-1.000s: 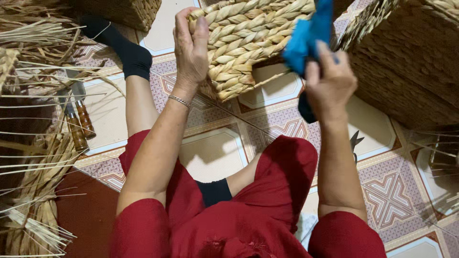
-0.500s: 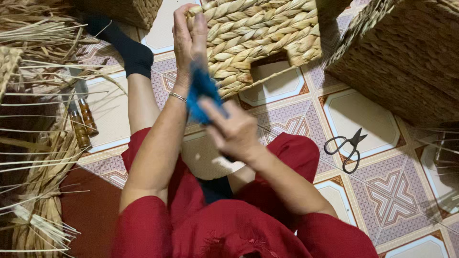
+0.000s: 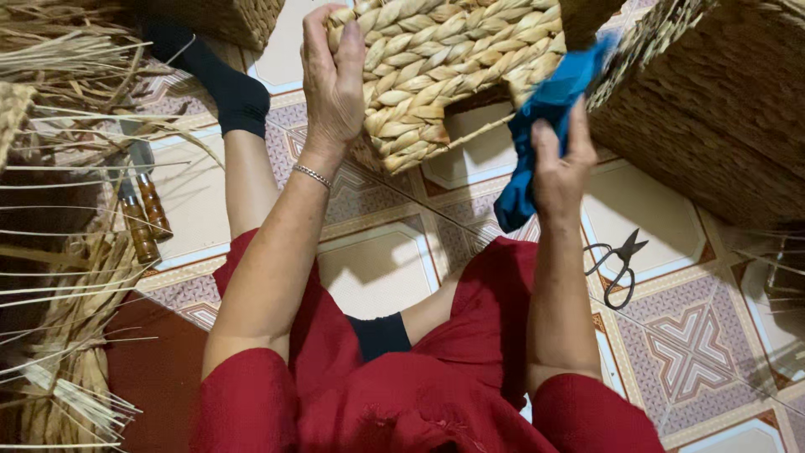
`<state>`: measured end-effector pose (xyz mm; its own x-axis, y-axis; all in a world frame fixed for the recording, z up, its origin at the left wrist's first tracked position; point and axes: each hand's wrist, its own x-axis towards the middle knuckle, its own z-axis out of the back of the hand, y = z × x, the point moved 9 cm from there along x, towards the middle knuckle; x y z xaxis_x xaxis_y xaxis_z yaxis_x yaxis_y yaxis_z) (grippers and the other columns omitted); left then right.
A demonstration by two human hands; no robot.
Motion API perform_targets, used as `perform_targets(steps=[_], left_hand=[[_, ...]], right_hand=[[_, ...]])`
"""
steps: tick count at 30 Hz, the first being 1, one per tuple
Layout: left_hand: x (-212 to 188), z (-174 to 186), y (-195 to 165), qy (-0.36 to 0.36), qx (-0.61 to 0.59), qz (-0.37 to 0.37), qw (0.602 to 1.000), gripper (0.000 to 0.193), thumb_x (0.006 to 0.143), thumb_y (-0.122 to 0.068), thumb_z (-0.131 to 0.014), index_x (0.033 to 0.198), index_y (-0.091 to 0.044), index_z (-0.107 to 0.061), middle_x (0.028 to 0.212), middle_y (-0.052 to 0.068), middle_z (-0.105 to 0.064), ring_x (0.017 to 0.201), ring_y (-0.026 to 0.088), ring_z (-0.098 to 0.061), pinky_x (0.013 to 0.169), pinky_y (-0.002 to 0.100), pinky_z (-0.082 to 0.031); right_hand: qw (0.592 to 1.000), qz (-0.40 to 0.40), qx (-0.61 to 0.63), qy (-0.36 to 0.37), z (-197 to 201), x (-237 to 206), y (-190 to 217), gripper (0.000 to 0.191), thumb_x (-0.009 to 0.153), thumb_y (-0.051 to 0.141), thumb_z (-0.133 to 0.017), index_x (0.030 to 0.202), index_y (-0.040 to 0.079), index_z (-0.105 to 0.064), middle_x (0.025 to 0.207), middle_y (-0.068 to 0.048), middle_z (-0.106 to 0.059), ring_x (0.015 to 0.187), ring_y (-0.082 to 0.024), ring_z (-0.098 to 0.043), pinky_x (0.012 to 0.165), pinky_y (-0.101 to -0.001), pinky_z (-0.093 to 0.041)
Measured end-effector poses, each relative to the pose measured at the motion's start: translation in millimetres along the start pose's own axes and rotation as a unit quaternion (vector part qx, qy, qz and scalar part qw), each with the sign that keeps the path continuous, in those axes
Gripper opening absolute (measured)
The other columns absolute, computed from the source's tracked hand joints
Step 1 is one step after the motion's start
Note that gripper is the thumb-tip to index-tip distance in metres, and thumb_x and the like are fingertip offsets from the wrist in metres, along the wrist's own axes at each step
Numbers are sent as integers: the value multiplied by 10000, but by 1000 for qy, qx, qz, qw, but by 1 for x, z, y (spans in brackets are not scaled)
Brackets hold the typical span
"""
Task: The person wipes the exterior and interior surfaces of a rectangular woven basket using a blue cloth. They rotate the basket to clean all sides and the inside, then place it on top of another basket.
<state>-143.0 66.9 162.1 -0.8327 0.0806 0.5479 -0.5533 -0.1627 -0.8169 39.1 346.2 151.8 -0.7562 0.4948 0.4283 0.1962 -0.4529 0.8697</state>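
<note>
A: A seated person in red clothing holds a woven basket [image 3: 444, 67] up over a tiled floor [image 3: 688, 344]. What are the hands doing?

B: The left hand [image 3: 334, 80] is closed over the basket's left edge, fingers curled across the braided rim and thumb on the near side. A thin bracelet [image 3: 312, 174] circles that wrist.

A: And the right hand [image 3: 560, 164]?

B: It is shut around a bunched blue cloth [image 3: 541, 126]. The cloth's upper end lies against the basket's right corner, and its lower end hangs beside the wrist.

A: Where does the basket sit in the scene?

B: Raised off the floor, tilted, at the top centre of the view, between the two hands. A bigger, darker woven basket [image 3: 721, 109] stands just to its right, and the corner of another [image 3: 226, 17] shows at the top left.

A: What lies around the person?

B: A pair of black scissors [image 3: 616, 264] rests open on the tiles, to the right of the right forearm and well apart from the hands. Bundles of dried straw [image 3: 59, 277] spread along the left side. Two tools with brown wooden handles [image 3: 144, 218] lie on the floor among the stalks. One leg, in a black sock [image 3: 214, 71], stretches towards the top left.
</note>
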Motion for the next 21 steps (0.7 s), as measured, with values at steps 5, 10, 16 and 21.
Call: perform_targets(steps=[5, 10, 16, 21], left_hand=[[2, 0, 8, -8, 5, -2, 1000, 338, 1151, -302, -508, 1362, -38, -491, 1171, 169, -616, 1094, 253, -621, 997, 382, -509], [21, 22, 29, 32, -41, 18, 998, 346, 1158, -330, -459, 1354, -49, -503, 1192, 127, -704, 1122, 202, -683, 1011, 351, -539], [35, 55, 42, 67, -146, 34, 986, 387, 1193, -344, -449, 1413, -31, -510, 1345, 119, -652, 1253, 187, -591, 1131, 351, -479], [51, 44, 54, 90, -169, 42, 981, 436, 1188, -356, -470, 1489, -41, -465, 1391, 109, -614, 1274, 176, -554, 1157, 350, -451]], right_hand=[[980, 153, -72, 108, -66, -44, 44, 567, 948, -7, -579, 1506, 91, -554, 1322, -191, -685, 1163, -314, -694, 1060, -388, -554], [961, 124, -75, 236, -86, -91, 48, 524, 859, 92, -717, 1379, 150, -684, 1049, -155, -688, 926, -275, -698, 878, -348, -567], [976, -108, 137, -128, 4, -22, -49, 596, 946, 123, -616, 1510, 7, -461, 1173, -99, -613, 872, -162, -492, 803, -308, -447], [990, 75, 121, 23, -54, 52, -64, 628, 1031, 139, -699, 1579, 40, -408, 1270, -98, -676, 1122, -149, -681, 1024, -342, -604]])
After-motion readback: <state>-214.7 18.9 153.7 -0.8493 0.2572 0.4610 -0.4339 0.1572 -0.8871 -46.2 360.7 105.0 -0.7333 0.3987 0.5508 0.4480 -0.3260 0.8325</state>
